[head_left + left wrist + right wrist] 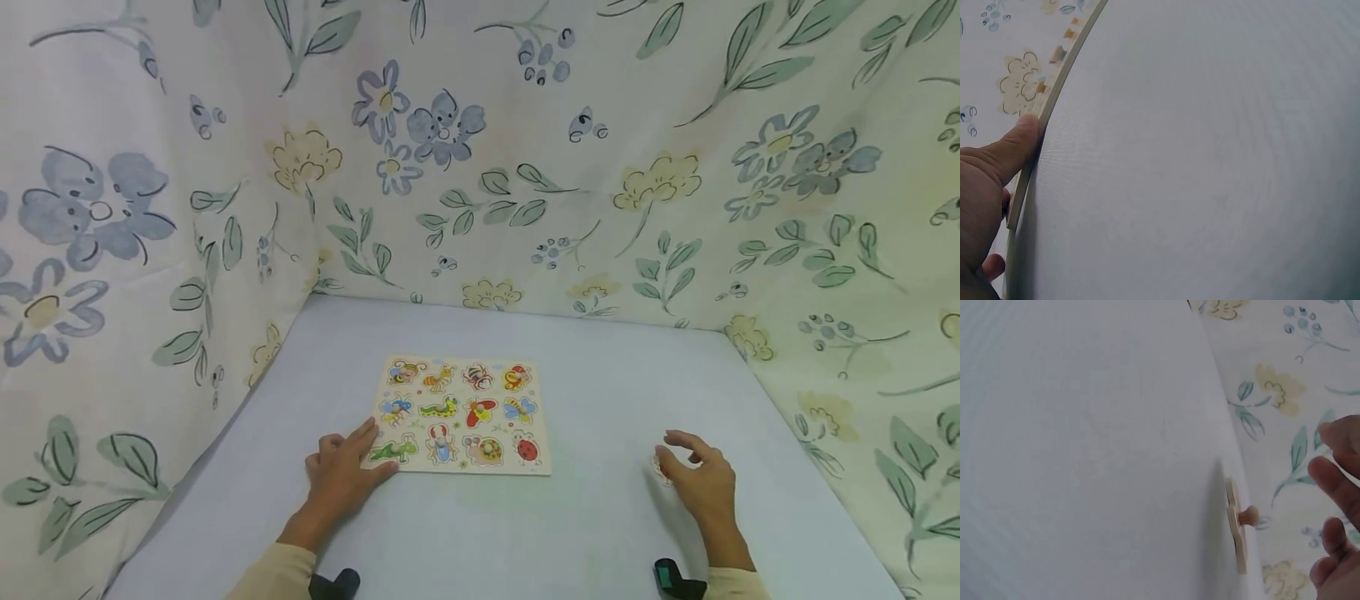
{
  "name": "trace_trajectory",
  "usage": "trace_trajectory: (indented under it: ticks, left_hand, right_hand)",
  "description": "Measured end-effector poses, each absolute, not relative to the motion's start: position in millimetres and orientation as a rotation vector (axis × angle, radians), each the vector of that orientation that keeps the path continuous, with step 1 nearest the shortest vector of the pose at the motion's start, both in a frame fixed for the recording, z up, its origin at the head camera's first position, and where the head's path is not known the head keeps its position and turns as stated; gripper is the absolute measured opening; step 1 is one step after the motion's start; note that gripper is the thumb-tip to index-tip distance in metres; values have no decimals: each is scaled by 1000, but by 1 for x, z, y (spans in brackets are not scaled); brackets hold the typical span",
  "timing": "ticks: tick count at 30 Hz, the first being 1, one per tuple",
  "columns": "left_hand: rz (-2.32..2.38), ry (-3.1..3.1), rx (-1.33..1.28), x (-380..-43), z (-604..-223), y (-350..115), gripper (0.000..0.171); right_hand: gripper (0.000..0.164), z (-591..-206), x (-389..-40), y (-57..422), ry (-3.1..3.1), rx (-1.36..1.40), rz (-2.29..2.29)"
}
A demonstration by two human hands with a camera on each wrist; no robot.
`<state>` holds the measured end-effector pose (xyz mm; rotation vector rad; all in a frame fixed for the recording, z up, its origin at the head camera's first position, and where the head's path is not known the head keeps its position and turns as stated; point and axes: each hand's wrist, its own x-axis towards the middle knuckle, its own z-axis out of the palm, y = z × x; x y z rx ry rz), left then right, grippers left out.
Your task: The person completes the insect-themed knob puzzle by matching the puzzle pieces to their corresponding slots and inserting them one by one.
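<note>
A wooden peg puzzle board [461, 469] with colourful insect pictures lies flat on the white table. My left hand [341, 475] grips its near left corner, thumb along the front edge and forefinger at the left side. In the left wrist view the thumb [1022, 128] presses against the board's edge. Off to the right, my right hand [701, 483] hovers over a small puzzle piece [1235, 528], thumb and forefinger curved and apart. The piece's round knob [1249, 516] points up, clear of the fingertips in the right wrist view. Its picture is mostly hidden behind the thumb.
White table surface [600, 392] stretches between board and right hand. Floral cloth [487, 208] rises behind the table and along both sides. Dark wrist devices [678, 579] sit beside the beige sleeves [273, 575].
</note>
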<state>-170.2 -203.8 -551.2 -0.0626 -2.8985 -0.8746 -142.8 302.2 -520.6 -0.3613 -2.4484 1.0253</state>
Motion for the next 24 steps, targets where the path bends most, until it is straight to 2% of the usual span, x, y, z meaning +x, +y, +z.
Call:
trace_trajectory:
  ticks: [11, 24]
  left_hand:
    - [-882, -2912, -52, -172, -552, -205, 84]
    - [-864, -2899, -52, -169, -551, -202, 83]
  right_hand:
    - [24, -533, -140, 318, -2454, -460, 987]
    - [31, -544, -137, 323, -2623, -519, 956]
